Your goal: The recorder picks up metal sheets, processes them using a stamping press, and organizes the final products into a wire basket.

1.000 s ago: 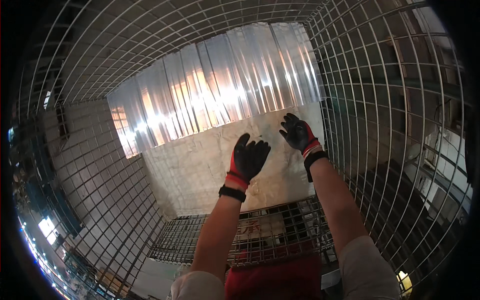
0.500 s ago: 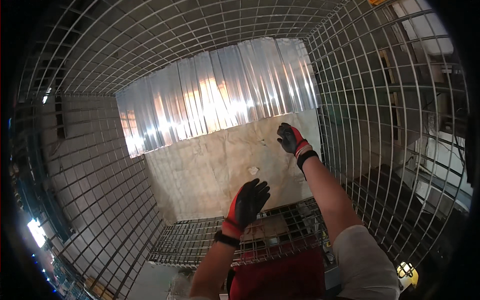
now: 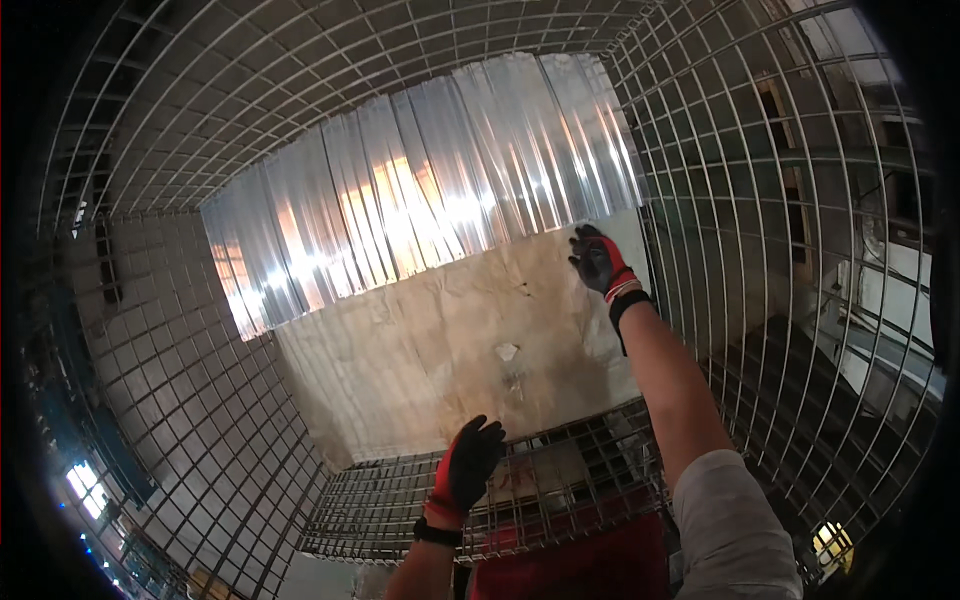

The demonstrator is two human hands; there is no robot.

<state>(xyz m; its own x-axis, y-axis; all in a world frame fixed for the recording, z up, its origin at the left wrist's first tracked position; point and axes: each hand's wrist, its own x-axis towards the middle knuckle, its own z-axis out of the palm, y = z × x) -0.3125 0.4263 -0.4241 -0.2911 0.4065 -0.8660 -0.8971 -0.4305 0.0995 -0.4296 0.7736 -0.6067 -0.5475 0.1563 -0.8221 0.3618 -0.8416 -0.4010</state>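
Shiny silver metal strips (image 3: 400,180) lie side by side at the far end of a wire mesh cage, making one rippled, reflective layer. In front of them is a stained beige sheet (image 3: 440,340) covering the cage floor. My right hand (image 3: 605,262), in a red and black glove, is at the sheet's right part, close to the near edge of the strips; its fingers are slightly bent and apart. Lower down, my left hand (image 3: 468,470), gloved alike, hovers near the sheet's front edge with fingers stretched out. Neither hand holds anything I can see.
Tall mesh walls rise on the left (image 3: 190,370) and right (image 3: 740,220). A low mesh front panel (image 3: 380,510) stands between me and the sheet. Below it shows a red surface (image 3: 570,560). A yellow lamp-like thing (image 3: 832,545) glows outside at lower right.
My left hand has drawn back toward me and slightly left. My right hand has moved a little farther out and to the right. The view has shifted slightly.
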